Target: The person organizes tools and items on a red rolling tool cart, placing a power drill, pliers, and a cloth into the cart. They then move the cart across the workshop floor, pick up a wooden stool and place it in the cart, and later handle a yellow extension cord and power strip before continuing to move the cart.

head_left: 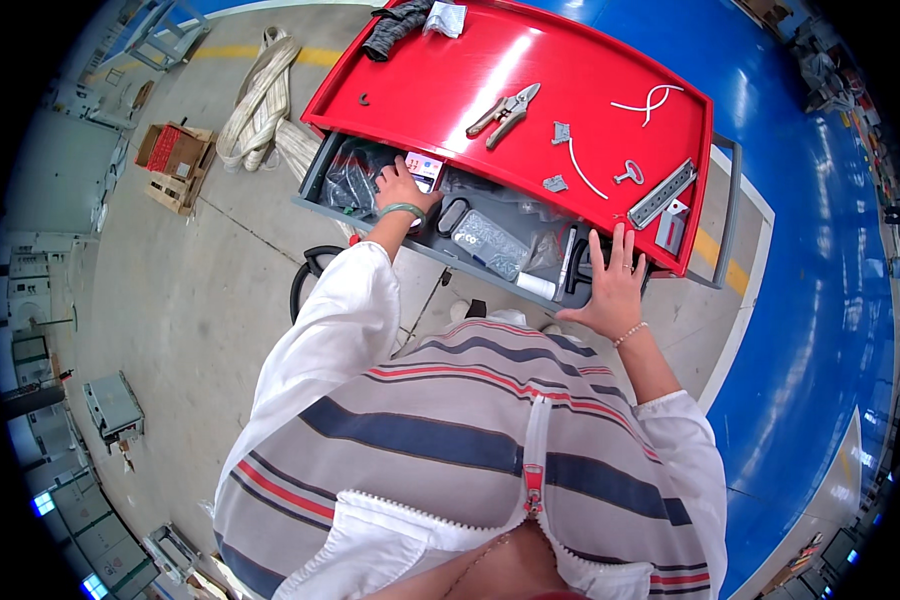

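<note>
My left hand [406,192] reaches into the pulled-out grey drawer [440,258]. Its fingers and thumb close around a small white printed box [426,170]; the hand covers the box's lower part. Fingers spread, my right hand [613,292] is over the drawer's right end, its fingertips by the red tabletop's edge. It holds nothing. Between the hands lie a clear box of small metal parts [490,244], a white tube [536,286] and a black-handled tool [577,268]. Dark plastic bags [351,184] fill the drawer's left end.
On the red cabinet top [410,105] are pruning shears [504,115], white cable ties [648,104], a small key-like piece [628,173], a slotted metal rail [662,194] and a dark glove [395,28]. A pale lifting sling [260,100] and a pallet with a carton [178,160] lie leftward.
</note>
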### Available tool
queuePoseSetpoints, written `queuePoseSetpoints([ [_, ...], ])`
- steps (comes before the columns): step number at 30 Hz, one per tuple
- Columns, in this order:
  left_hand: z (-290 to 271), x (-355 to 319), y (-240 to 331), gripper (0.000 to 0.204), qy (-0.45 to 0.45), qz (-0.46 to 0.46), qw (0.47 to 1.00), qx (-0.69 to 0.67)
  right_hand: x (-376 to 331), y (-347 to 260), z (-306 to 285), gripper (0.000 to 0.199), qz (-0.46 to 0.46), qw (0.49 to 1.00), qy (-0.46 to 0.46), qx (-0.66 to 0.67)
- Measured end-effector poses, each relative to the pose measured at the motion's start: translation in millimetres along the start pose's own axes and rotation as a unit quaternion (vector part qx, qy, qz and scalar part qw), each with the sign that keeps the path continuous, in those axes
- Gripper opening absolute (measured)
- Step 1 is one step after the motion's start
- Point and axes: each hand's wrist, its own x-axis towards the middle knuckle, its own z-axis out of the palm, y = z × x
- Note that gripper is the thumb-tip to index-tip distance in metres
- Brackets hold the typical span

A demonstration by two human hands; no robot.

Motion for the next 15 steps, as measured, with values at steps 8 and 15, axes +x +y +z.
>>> queuePoseSetpoints([
  [8,1,1,11,0.091,0.017,-0.024,1.000,-0.008,3,6,-4,0.129,-0.010,1.000,-0.019,-0.005],
  [15,2,-4,10,0.094,0.010,-0.040,0.999,-0.023,-4,6,-2,0.129,-0.017,1.000,-0.017,-0.003],
])
